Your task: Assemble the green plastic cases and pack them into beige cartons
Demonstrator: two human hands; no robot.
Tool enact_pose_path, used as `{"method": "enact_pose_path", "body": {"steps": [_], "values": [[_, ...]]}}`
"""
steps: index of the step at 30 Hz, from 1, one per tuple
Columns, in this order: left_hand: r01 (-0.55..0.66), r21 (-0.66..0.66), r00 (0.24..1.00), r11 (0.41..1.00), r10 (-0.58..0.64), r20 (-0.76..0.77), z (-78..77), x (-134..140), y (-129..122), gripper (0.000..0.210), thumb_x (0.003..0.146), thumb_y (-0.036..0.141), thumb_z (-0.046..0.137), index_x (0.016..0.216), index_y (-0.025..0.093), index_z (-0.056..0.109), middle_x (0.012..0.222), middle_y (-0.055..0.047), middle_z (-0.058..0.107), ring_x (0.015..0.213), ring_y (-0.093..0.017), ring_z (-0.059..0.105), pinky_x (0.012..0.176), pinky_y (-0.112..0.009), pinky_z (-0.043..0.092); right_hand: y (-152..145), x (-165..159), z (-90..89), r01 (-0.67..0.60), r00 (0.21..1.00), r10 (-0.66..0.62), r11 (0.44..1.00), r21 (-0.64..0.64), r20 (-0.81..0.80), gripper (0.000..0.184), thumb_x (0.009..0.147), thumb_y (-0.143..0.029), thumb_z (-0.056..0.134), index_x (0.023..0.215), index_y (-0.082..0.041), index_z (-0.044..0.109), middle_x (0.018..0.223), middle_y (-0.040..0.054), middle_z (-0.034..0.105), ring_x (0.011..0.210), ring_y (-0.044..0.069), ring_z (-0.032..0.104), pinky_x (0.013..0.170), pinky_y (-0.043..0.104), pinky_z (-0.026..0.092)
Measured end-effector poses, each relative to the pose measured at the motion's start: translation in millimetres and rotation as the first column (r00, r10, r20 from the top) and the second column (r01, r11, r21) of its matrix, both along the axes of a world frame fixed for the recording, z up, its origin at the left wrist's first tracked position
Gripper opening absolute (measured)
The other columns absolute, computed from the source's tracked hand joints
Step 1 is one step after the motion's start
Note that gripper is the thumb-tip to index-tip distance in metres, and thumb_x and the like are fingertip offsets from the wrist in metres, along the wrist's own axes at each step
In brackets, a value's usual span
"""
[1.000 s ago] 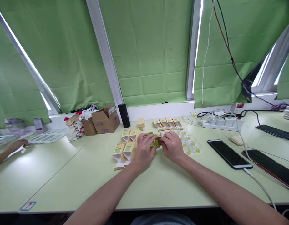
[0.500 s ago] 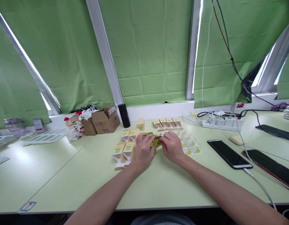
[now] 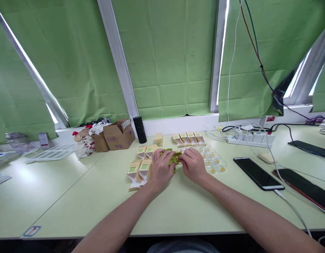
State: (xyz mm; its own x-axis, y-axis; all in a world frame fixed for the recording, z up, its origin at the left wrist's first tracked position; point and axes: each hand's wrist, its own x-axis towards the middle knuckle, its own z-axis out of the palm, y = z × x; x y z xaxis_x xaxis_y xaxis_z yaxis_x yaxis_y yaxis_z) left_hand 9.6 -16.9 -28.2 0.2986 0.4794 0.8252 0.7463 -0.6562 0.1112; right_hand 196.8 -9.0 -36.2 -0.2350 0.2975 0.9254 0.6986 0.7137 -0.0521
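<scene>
Between my two hands is a small, shiny olive-green piece [image 3: 174, 159], partly hidden by fingers, so its kind is unclear. My left hand [image 3: 162, 168] is closed around its left side. The thumb and fingertips of my right hand [image 3: 193, 165] pinch its right edge. More green shows under the left fingers. Small open cartons [image 3: 145, 168] with green labels lie just left of my left hand. Beside my right hand sit several clear plastic cups [image 3: 216, 163] with yellow bits in them.
Several more cartons [image 3: 189, 138] stand in a row behind my hands, and another carton [image 3: 158, 139] is to their left. A black cylinder [image 3: 139, 130] and a cardboard box [image 3: 119, 135] are at the back. Right are a phone [image 3: 258, 173], cables and a power strip [image 3: 250, 139].
</scene>
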Motion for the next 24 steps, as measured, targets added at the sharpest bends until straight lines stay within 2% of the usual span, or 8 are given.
{"method": "enact_pose_path", "body": {"steps": [12,24], "values": [[-0.016,-0.019,1.0,1.0,0.016,0.007,-0.2,0.4,0.6,0.042,0.091,0.015,0.074,0.131,0.028,0.072,0.122,-0.007,0.078,0.117,-0.033,0.057,0.104,-0.055,0.047,-1.8,-0.4,0.3,0.016,1.0,-0.015,0.999,-0.042,0.013,0.022,0.098,-0.008,0.058,0.083,-0.021,0.069,0.078,0.0048,0.062,0.079,0.021,0.049,0.069,0.036,0.036],[-0.04,-0.005,0.999,0.999,0.04,-0.008,-0.2,0.3,0.2,0.043,0.09,0.014,0.076,0.131,0.026,0.072,0.123,-0.007,0.078,0.117,-0.033,0.056,0.103,-0.054,0.046,-1.3,-0.4,0.6,0.004,1.0,-0.004,1.0,-0.013,0.007,0.022,0.099,-0.009,0.058,0.084,-0.02,0.069,0.077,0.0048,0.062,0.078,0.021,0.048,0.068,0.035,0.035]]}}
